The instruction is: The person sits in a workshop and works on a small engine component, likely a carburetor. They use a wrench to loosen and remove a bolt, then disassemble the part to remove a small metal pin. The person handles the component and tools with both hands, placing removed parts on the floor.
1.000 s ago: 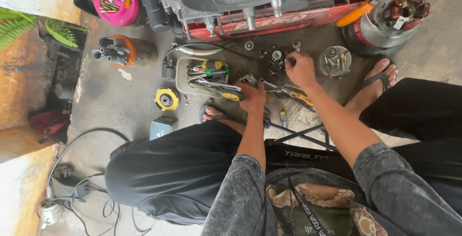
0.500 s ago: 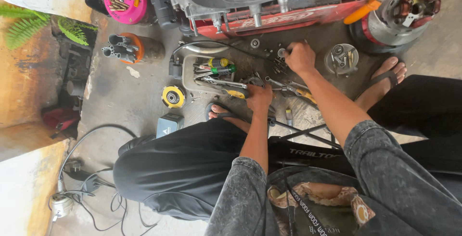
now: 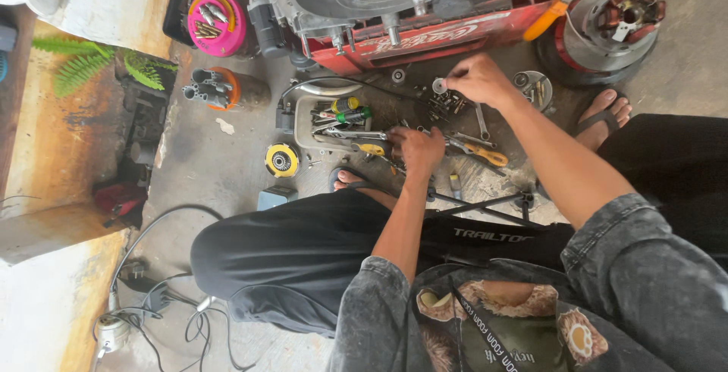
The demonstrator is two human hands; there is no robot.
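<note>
Down on the floor [image 3: 227, 167], a person sits cross-legged in dark trousers and grey denim sleeves, both arms stretched forward over a scatter of tools. Nearest, the left hand [image 3: 415, 150] is curled shut among the loose tools, knuckles up; what it grips I cannot tell, though a yellow-handled screwdriver [image 3: 485, 153] lies just beside it and a yellow disc [image 3: 282, 161] sits to its left. Further out, the right hand [image 3: 474, 80] has its fingertips pinched together on a small round washer [image 3: 439, 85], held just above a heap of bolts [image 3: 444, 103]. Beside that heap stand a metal tray [image 3: 303, 125] with green and yellow screwdrivers and a small tin [image 3: 537, 89] of parts. Beyond the hands lies a red engine frame [image 3: 425, 38], with a copper-wound stator [image 3: 618, 19] at the right and a pink bowl [image 3: 216, 23] of sockets at the left.
</note>
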